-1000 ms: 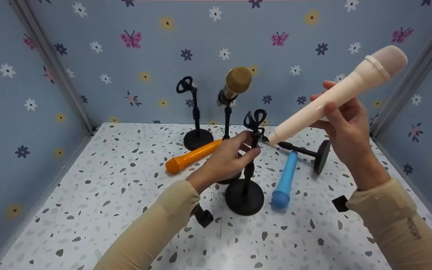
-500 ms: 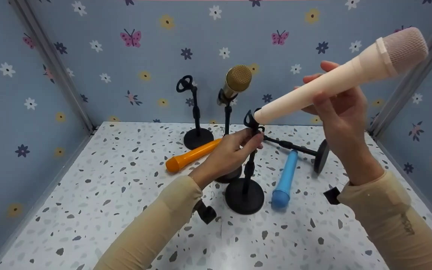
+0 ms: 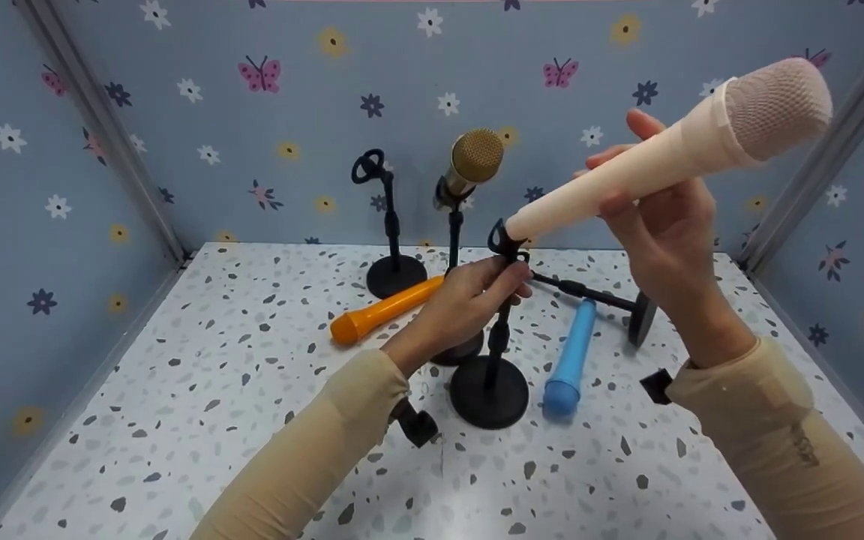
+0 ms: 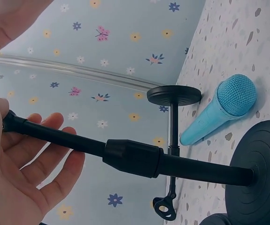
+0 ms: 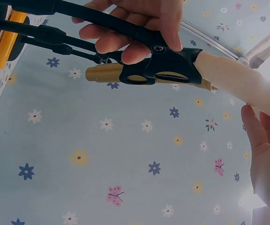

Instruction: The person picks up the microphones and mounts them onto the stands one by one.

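Note:
My left hand [image 3: 469, 296] grips the upper pole of an upright black microphone stand [image 3: 498, 337], just under its clip [image 3: 503, 238]. The stand's round base [image 3: 489, 394] rests on the table. My right hand [image 3: 668, 232] holds a white microphone [image 3: 627, 176] by its body, thumb on the near side. The microphone slants, with its mesh head up to the right and its narrow tail at the clip. In the right wrist view, the tail of the white microphone [image 5: 238, 79] meets the mouth of the black clip [image 5: 186, 58]. Left fingers [image 4: 55, 180] curl beside the pole in the left wrist view.
Behind stand a gold microphone [image 3: 477, 157] on its stand and another stand [image 3: 392, 225] with an empty clip. An orange microphone [image 3: 383, 309] lies left, a blue microphone [image 3: 571, 360] right. A tipped-over stand [image 3: 604, 297] lies behind the blue one. Patterned walls enclose the table.
The right hand has moved the white microphone up and left, bringing its tail to the clip. The left hand has slid slightly up the pole, closer under the clip.

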Action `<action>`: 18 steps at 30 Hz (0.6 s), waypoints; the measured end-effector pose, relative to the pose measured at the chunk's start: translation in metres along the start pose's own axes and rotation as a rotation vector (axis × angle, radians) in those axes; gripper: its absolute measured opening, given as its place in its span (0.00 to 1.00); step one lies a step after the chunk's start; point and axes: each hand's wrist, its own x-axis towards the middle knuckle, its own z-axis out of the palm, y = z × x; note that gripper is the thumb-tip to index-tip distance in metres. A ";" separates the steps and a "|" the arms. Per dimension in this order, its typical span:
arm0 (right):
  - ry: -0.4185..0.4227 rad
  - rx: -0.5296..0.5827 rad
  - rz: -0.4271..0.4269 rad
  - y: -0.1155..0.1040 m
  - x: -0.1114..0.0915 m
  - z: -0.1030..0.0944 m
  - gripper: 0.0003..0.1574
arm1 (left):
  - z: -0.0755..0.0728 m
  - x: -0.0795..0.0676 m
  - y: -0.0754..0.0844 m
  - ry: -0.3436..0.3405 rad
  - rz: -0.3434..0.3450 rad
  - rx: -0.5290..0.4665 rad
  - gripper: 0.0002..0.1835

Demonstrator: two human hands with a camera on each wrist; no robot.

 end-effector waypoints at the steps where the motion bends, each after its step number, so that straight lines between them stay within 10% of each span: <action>1: -0.007 -0.010 -0.003 0.000 0.000 0.001 0.46 | 0.000 0.000 0.000 0.001 -0.001 0.003 0.20; 18: -0.145 -0.090 -0.017 -0.002 -0.002 0.008 0.51 | 0.000 -0.001 0.001 0.042 -0.025 -0.022 0.20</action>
